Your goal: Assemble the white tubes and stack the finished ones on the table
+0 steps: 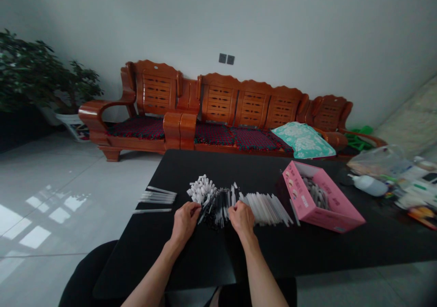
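Observation:
On the black table point(191, 261) lies a heap of thin black sticks point(218, 202), with small white pieces point(202, 189) behind it and a row of long white tubes point(268, 208) to its right. My left hand point(185, 220) rests curled at the heap's left edge, fingertips closed on a dark stick. My right hand point(241, 218) is curled at the heap's right edge, its fingers pressed into the sticks and tubes. What exactly the right fingers hold is hidden.
A few finished white tubes point(157, 196) lie to the left. An open pink box point(319, 202) with more pieces sits right of the tubes. A white bottle point(370, 184) and clutter fill the far right. A wooden sofa point(218, 111) and a plant point(37, 75) stand behind.

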`<state>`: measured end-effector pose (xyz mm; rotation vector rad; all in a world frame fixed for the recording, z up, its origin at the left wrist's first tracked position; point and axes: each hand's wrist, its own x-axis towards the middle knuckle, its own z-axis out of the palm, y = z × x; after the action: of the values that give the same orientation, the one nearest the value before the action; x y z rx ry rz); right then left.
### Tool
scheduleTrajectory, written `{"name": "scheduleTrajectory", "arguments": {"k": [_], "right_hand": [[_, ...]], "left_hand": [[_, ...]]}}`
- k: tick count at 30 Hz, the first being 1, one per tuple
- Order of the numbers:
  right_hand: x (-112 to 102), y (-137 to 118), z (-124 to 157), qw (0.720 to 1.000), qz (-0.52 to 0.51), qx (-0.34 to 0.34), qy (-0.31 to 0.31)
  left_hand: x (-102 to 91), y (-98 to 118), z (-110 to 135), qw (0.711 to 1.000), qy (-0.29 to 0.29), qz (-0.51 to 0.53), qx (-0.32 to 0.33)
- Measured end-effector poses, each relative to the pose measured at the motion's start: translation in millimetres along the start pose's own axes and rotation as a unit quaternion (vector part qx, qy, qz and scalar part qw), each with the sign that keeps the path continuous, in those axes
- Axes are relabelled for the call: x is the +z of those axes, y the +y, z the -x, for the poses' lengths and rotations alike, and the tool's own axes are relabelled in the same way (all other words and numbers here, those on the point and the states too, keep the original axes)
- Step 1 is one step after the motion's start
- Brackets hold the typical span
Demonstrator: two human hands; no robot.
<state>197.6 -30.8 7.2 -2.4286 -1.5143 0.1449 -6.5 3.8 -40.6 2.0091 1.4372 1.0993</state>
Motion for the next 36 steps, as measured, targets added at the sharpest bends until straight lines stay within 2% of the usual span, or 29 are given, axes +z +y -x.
{"name": "scheduleTrajectory", "arguments": {"k": [3, 7, 12, 16, 18, 19, 22, 25, 28, 31, 36], "right_hand": [[5.8, -5.7, 1.3, 1.000, -0.025, -0.013, 0.000], [13.2, -6.9, 3.9, 0.997, -0.062, -0.035, 0.017], [17.9, -3.1, 3.9, 0.988, -0.137, -0.069, 0.034], [22.2, 0.4, -1.2, 0.964, -0.254, -0.072, 0.014], [24.1, 1.9, -3.4, 0.933, -0.356, -0.042, -0.026], [24.6, 2.5, -4.1, 0.908, -0.415, -0.018, -0.051], [22.6, 3.1, -4.3, 0.805, -0.581, 0.043, -0.109], [17.9, 0.5, -4.1, 0.703, -0.693, 0.078, -0.137], [15.6, -5.5, -6.4, 0.625, -0.763, 0.104, -0.131], [16.1, -12.1, -10.9, 0.585, -0.798, 0.107, -0.097], [13.0, -18.1, -17.3, 0.567, -0.815, 0.113, -0.031]], "left_hand": [[19.8, 16.4, -15.6, 1.000, -0.015, -0.003, 0.007], [36.7, 27.1, -37.2, 0.993, -0.054, -0.102, -0.037], [45.3, 34.9, -53.0, 0.974, -0.114, -0.173, -0.088], [44.7, 40.4, -59.9, 0.966, -0.131, -0.187, -0.118], [39.1, 40.8, -61.1, 0.971, -0.117, -0.166, -0.127], [34.8, 40.2, -60.5, 0.976, -0.105, -0.144, -0.128], [19.1, 36.5, -51.1, 0.989, -0.091, -0.001, -0.119], [6.2, 34.5, -30.3, 0.961, -0.130, 0.203, -0.132], [-0.1, 36.7, -7.0, 0.932, -0.155, 0.296, -0.143], [-2.7, 40.3, 8.3, 0.925, -0.162, 0.317, -0.135], [-5.0, 42.8, 14.4, 0.920, -0.177, 0.330, -0.117]]}}
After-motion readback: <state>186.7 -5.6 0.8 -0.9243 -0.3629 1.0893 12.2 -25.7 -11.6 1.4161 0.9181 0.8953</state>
